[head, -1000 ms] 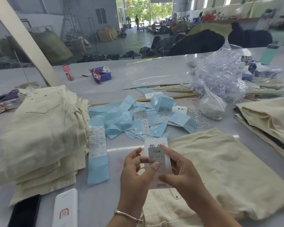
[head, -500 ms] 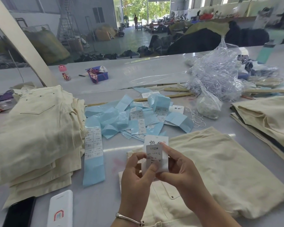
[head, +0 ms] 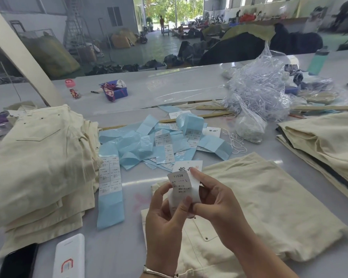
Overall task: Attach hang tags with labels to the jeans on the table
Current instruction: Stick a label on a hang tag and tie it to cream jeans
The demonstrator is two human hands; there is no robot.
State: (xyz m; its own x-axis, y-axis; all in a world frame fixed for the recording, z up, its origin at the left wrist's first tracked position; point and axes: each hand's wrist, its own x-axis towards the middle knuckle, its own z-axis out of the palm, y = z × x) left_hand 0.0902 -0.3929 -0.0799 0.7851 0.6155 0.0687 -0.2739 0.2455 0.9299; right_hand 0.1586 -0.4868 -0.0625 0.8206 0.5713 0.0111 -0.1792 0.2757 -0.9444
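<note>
Spanning the frame, a grey table [head: 189, 93] carries a tall stack of cream jeans [head: 38, 161] at left and one folded pair of jeans [head: 259, 201] laid flat in front of the worker. Blue label backing strips [head: 149, 141] litter the middle. Above the flat pair, the left hand [head: 165, 223] and right hand [head: 215, 199] both pinch a white hang tag [head: 186, 167], a printed label [head: 181, 183] curling across its face.

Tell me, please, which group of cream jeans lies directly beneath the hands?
The single flat pair at centre, beneath both hands; the other two are piles at the left and right.
</note>
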